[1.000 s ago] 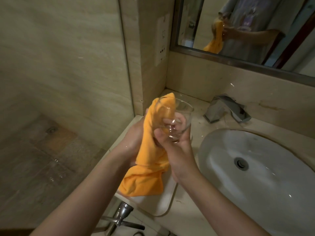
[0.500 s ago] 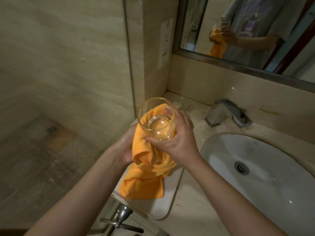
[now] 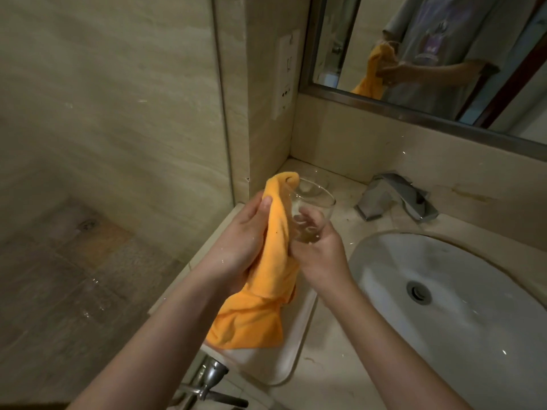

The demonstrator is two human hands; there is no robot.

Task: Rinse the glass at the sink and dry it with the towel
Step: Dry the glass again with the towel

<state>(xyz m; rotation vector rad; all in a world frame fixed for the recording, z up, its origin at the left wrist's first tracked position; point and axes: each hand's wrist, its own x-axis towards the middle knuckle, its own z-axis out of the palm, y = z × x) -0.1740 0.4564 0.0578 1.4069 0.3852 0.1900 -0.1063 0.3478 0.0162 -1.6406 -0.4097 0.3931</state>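
A clear drinking glass (image 3: 318, 207) is held above the counter left of the sink, its mouth tilted up and away. My right hand (image 3: 321, 255) grips its base from below, fingers showing through the glass. An orange towel (image 3: 266, 279) is pressed against the glass's left side, its top end poking up at the rim and the rest hanging down. My left hand (image 3: 242, 241) holds the towel against the glass, thumb on the cloth.
A white oval sink (image 3: 461, 294) with a drain lies at the right, a chrome faucet (image 3: 396, 199) behind it. A second glass (image 3: 313, 184) stands in the counter's back corner. A white tray (image 3: 284, 359) sits under the towel. A mirror hangs above.
The glass has turned from mouth-toward-me to mouth up and away. The towel has shifted from behind the glass to its left side, with its end rising to the rim.
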